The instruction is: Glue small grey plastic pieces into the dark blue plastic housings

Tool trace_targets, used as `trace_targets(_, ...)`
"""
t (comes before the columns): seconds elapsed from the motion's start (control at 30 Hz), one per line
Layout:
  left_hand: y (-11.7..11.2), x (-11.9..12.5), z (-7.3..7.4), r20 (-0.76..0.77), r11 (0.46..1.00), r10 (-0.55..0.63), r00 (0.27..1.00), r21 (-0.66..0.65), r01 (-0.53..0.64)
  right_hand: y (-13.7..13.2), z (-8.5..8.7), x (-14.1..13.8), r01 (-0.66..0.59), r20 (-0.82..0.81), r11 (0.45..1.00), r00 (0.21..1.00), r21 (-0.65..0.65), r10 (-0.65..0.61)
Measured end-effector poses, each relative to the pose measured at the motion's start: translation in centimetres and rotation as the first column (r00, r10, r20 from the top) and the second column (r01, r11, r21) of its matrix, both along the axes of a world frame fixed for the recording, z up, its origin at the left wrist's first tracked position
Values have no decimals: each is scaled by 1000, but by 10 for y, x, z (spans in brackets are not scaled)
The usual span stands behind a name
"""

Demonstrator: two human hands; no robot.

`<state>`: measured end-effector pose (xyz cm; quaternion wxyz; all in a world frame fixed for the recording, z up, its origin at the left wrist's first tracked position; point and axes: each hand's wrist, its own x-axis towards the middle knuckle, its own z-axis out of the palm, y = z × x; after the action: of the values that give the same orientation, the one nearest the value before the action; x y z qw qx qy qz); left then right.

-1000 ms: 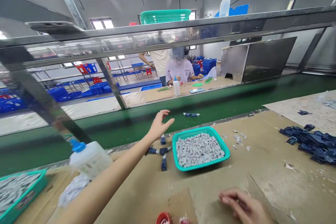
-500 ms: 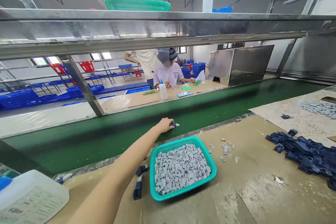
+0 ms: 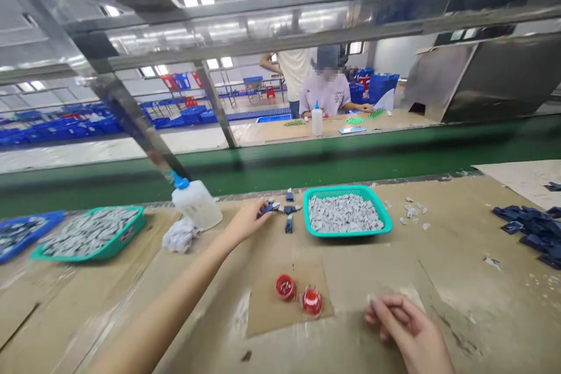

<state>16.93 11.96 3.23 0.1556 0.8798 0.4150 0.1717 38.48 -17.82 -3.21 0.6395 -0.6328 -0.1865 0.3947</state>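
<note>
My left hand (image 3: 249,220) reaches over the work table, its fingers closed on a dark blue plastic piece (image 3: 264,209). Just right of it lie several similar dark blue pieces (image 3: 289,224) with pale grey ends, beside a green basket (image 3: 348,234) of small grey plastic parts (image 3: 344,214). Low at the right, my right hand (image 3: 409,327) has thumb and fingers pinched together; a pale speck shows at the tips, too blurred to name. Between my hands, two red round caps or cups (image 3: 285,286) rest on a brown cardboard piece (image 3: 263,318).
A white bottle with blue cap (image 3: 197,204) and crumpled white cloth (image 3: 180,235) stand left. Further left sits another green basket (image 3: 127,234) of grey parts. Dark blue pieces (image 3: 532,234) pile up right. Beyond the green belt (image 3: 272,162), a person (image 3: 326,90) sits working.
My left hand has come back from over the green belt to the table left of the basket. My right hand has entered view. The camera has turned left and down.
</note>
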Motion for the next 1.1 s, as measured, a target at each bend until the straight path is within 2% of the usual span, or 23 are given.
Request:
trace_targets(0.1,-19,-5,-16,166,998,42,985,-56,-34,4,9,-6,-102,51,995,994,14,101)
trace_targets(0.2,-30,-3,-19,349,988,126,929,-129,-86,9,13,-18,-106,54,994,993,-2,106)
trace_targets(0.3,-48,-8,-9,488,963,220,844,-246,-108,14,12,-31,-123,7,992,992,-16,123)
trace_targets(0.37,-67,-17,0,544,943,246,802,-327,-68,18,11,-38,-146,-7,989,989,-31,146)
trace_targets(0.43,-88,-28,8,609,899,289,739,-438,9,21,10,-42,-161,-8,986,987,-53,160)
trace_targets(0.5,-109,-40,13,664,830,376,647,-552,84,24,9,-44,-165,-11,984,986,-69,165)
trace_targets(0.57,-128,-49,14,677,772,464,571,-626,114,27,9,-45,-164,-15,983,986,-77,164)
trace_targets(0.6,-136,-53,13,672,761,491,555,-641,104,28,9,-46,-165,-15,983,986,-78,165)
trace_targets(0.77,-170,-61,5,637,723,565,525,-688,57,31,7,-47,-186,17,978,982,-90,188)
trace_targets(0.97,-191,-65,-2,637,696,637,435,-717,31,32,7,-46,-220,65,972,972,-81,226)
trace_targets(1.1,-199,-67,-3,615,672,665,424,-741,21,33,7,-46,-225,89,970,968,-88,233)
